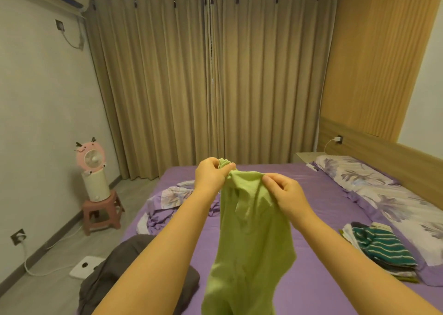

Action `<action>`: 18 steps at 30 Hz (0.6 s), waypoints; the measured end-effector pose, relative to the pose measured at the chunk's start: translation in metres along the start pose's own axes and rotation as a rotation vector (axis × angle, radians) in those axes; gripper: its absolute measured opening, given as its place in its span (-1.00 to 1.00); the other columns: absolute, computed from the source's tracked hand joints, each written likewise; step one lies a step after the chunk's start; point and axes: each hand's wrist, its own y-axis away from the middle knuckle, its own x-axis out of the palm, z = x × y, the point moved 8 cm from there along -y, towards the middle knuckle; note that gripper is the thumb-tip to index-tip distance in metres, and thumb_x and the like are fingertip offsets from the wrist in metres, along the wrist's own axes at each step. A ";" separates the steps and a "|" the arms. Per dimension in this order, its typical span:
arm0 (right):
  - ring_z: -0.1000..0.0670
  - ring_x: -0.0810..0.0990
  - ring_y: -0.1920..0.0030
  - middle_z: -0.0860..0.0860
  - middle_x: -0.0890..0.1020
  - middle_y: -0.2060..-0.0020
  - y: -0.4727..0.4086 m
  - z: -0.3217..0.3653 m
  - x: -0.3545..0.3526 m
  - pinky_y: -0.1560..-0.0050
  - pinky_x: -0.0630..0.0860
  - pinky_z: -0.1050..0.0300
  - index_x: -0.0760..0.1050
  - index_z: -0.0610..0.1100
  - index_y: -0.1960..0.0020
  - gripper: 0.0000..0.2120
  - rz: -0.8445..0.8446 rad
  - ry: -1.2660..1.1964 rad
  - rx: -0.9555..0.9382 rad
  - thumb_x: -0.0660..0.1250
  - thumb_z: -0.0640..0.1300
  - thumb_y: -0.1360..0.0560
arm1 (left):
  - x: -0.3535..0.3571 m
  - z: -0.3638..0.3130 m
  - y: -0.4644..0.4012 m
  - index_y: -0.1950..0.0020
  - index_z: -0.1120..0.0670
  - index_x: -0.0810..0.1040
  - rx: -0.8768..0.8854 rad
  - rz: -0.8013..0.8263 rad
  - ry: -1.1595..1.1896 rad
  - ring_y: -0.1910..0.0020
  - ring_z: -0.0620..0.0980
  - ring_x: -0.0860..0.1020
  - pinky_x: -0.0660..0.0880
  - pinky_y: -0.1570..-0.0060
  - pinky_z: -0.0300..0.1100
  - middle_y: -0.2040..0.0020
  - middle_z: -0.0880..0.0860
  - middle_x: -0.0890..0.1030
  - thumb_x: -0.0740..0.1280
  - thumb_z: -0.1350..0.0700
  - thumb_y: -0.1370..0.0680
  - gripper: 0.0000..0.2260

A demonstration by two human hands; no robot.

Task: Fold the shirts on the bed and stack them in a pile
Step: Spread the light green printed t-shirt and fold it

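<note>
Left hand (211, 174) fist-gripped on bunched top edge of green shirt (251, 238), right hand (286, 193) pinching same edge just beside it. Shirt held up above the bed (318, 219), hanging crumpled toward near edge. Folded pile (381, 247), striped shirt on top, at right edge of bed beside floral pillows (383, 190). Dark grey garment (124, 266) heaped at near-left corner. Crumpled floral bedding (172, 199) toward left edge.
</note>
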 end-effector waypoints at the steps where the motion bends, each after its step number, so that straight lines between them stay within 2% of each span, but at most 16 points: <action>1: 0.22 0.60 0.10 0.17 0.67 0.13 -0.001 0.003 0.000 0.10 0.48 0.37 0.61 0.04 0.07 -0.85 0.002 -0.015 0.002 0.27 -0.10 -0.56 | -0.004 0.004 0.002 0.40 0.06 0.21 0.006 -0.024 -0.074 0.39 0.00 0.25 0.22 0.33 -0.12 0.41 0.03 0.26 0.44 -0.01 -0.42 -0.58; 3: 0.18 0.61 0.08 0.16 0.68 0.13 -0.003 0.005 -0.003 0.06 0.50 0.33 0.62 0.04 0.08 -0.85 -0.029 -0.076 0.024 0.27 -0.09 -0.56 | -0.013 0.015 0.005 0.41 0.04 0.14 -0.034 -0.045 -0.129 0.42 0.00 0.18 0.13 0.34 -0.13 0.44 -0.02 0.19 0.41 -0.06 -0.42 -0.53; 4: 0.17 0.61 0.09 0.15 0.68 0.13 -0.004 0.004 -0.003 0.06 0.51 0.31 0.62 0.04 0.10 -0.84 -0.047 -0.096 0.039 0.27 -0.09 -0.56 | -0.017 0.021 0.007 0.42 0.04 0.15 -0.080 -0.031 -0.082 0.43 0.00 0.19 0.14 0.35 -0.13 0.44 -0.01 0.20 0.40 -0.06 -0.43 -0.54; 6: 0.14 0.60 0.14 0.11 0.67 0.17 -0.003 0.002 0.002 0.11 0.52 0.30 0.61 0.01 0.12 -0.82 -0.054 -0.150 0.089 0.25 -0.11 -0.57 | -0.015 0.026 0.016 0.37 0.09 0.35 -0.192 0.067 0.152 0.38 0.05 0.37 0.35 0.34 -0.12 0.37 0.07 0.39 0.38 -0.06 -0.47 -0.65; 7: 0.10 0.61 0.16 0.06 0.67 0.18 -0.002 0.000 0.007 0.11 0.53 0.24 0.61 -0.04 0.12 -0.81 -0.050 -0.200 0.134 0.24 -0.11 -0.58 | -0.009 0.028 0.024 0.24 0.14 0.49 -0.251 0.160 0.299 0.29 0.08 0.50 0.51 0.23 -0.07 0.27 0.11 0.52 0.34 -0.07 -0.52 -0.71; 8: 0.04 0.61 0.16 -0.01 0.67 0.17 -0.002 -0.002 0.011 0.09 0.54 0.14 0.60 -0.08 0.11 -0.80 -0.042 -0.259 0.183 0.22 -0.12 -0.58 | -0.001 0.027 0.032 0.06 0.17 0.56 -0.271 0.250 0.419 0.16 0.09 0.57 0.58 0.07 -0.02 0.14 0.13 0.60 0.29 -0.06 -0.56 -0.72; 10: -0.04 0.60 0.16 -0.09 0.66 0.17 0.000 -0.002 0.019 0.09 0.53 0.03 0.58 -0.15 0.09 -0.79 -0.016 -0.336 0.233 0.21 -0.12 -0.59 | 0.014 0.020 0.045 -0.18 0.13 0.53 -0.148 0.395 0.525 0.00 0.08 0.59 0.54 -0.11 0.04 -0.09 0.11 0.61 0.25 0.07 -0.61 -0.78; 12: -0.04 0.60 0.18 -0.10 0.65 0.18 0.001 0.002 0.024 0.12 0.53 0.05 0.56 -0.18 0.07 -0.79 0.026 -0.332 0.228 0.19 -0.13 -0.60 | 0.025 0.014 0.059 -0.26 0.08 0.50 0.045 0.463 0.468 -0.10 0.03 0.58 0.52 -0.14 0.04 -0.21 0.07 0.58 0.29 0.24 -0.57 -0.73; 15: -0.08 0.60 0.14 -0.14 0.65 0.15 0.004 0.001 0.018 0.07 0.53 0.00 0.56 -0.21 0.04 -0.79 0.011 -0.337 0.225 0.19 -0.13 -0.60 | 0.040 0.012 0.071 -0.27 0.04 0.53 0.157 0.457 0.412 -0.16 0.00 0.56 0.56 -0.10 -0.04 -0.17 0.06 0.61 0.37 0.26 -0.51 -0.66; 18: -0.06 0.62 0.13 -0.12 0.67 0.15 0.008 -0.003 0.002 0.08 0.55 0.02 0.58 -0.20 0.04 -0.78 -0.019 -0.309 0.224 0.21 -0.10 -0.59 | 0.047 0.007 0.080 -0.20 0.11 0.55 0.156 0.376 0.451 -0.07 -0.01 0.61 0.57 -0.05 -0.13 -0.07 0.10 0.65 0.37 0.31 -0.50 -0.71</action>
